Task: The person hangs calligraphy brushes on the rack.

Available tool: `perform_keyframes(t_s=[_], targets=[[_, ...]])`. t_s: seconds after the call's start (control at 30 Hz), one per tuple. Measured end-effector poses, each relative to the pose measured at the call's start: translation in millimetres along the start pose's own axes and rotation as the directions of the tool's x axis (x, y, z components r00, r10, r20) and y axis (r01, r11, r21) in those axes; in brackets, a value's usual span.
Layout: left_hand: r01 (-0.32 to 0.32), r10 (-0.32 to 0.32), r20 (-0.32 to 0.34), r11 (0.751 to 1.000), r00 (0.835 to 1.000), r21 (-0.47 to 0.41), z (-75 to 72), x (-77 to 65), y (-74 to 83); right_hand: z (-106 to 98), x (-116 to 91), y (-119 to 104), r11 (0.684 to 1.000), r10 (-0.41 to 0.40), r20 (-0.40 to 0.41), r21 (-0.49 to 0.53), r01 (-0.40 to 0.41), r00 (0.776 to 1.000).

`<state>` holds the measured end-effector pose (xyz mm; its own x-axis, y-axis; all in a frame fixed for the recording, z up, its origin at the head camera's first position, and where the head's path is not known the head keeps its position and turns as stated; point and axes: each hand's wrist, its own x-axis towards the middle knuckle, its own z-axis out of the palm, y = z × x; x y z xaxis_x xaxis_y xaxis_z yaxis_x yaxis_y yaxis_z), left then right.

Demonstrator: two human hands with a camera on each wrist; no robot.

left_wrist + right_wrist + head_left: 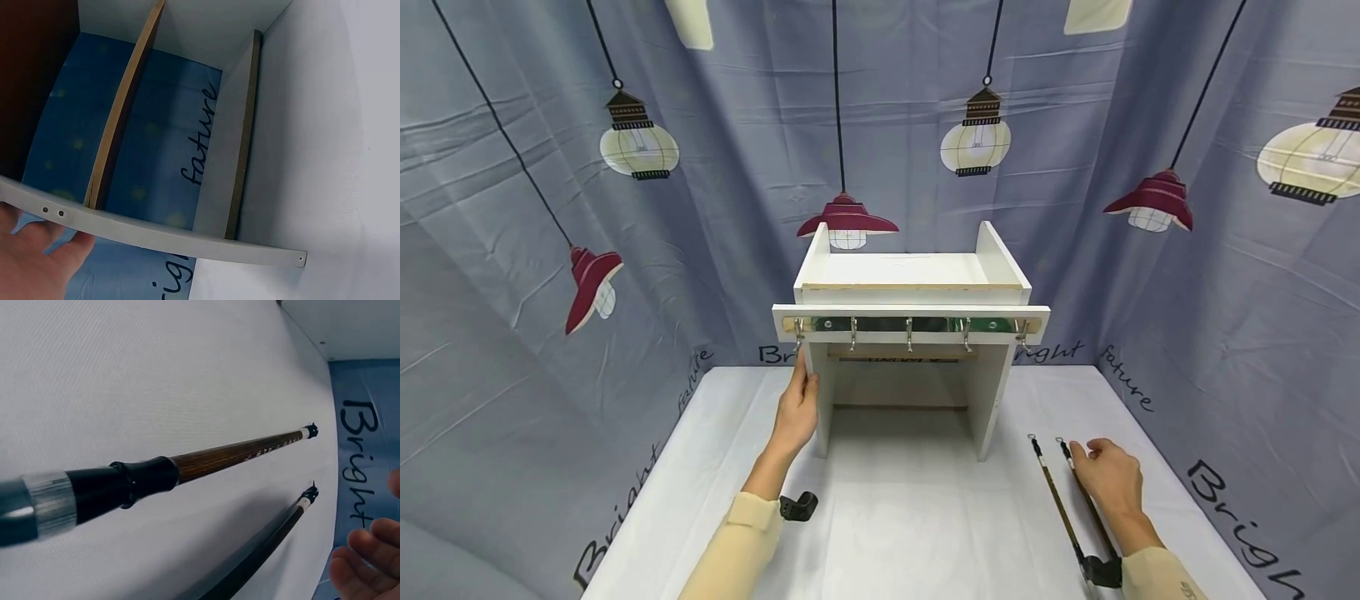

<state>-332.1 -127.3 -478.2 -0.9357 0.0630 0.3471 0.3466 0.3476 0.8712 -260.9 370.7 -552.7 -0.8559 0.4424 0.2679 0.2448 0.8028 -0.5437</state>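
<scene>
A white shelf unit (1000,392) with a row of metal hooks (909,333) across its front stands upright at the back of the table. My left hand (796,408) is against the outer face of its left side panel, fingers extended upward. In the left wrist view, the fingertips (78,247) meet the panel just past its front edge (187,242). Two brown fishing rods (1057,497) (1088,502) with black ends lie side by side on the right. Beside their far ends is my right hand (1111,482), fingers loosely bent and holding nothing.
The table (902,533) has a white cover. A grey-blue curtain (737,208) printed with lamps and lettering surrounds its back and sides. Black wrist cameras (799,507) (1103,572) are worn on both arms; the right one overlaps the rods' near ends.
</scene>
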Motion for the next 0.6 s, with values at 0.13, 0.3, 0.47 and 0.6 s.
perform_keyframes(t_s=[0.13,0.3,0.47,0.6], targets=[[0.001,-0.001,-0.004,1.000,1.000,0.014,-0.4,0.1,0.5,2.7,0.0,6.3,1.000,-0.016,0.014,-0.018,0.016,1.000],[0.002,-0.002,-0.001,1.000,1.000,0.021,-0.6,-0.1,0.4,7.3,-1.3,11.9,1.000,-0.011,0.036,-0.029,0.012,0.999],[-0.001,0.001,-0.008,1.000,1.000,0.016,-0.5,-0.1,1.1,10.5,-2.4,15.9,1.000,0.000,0.053,-0.027,0.001,0.999],[0.007,-0.007,-0.012,1.000,1.000,0.025,-0.3,-0.8,0.3,16.4,-5.6,21.3,0.999,-0.003,0.067,-0.044,0.006,0.998]])
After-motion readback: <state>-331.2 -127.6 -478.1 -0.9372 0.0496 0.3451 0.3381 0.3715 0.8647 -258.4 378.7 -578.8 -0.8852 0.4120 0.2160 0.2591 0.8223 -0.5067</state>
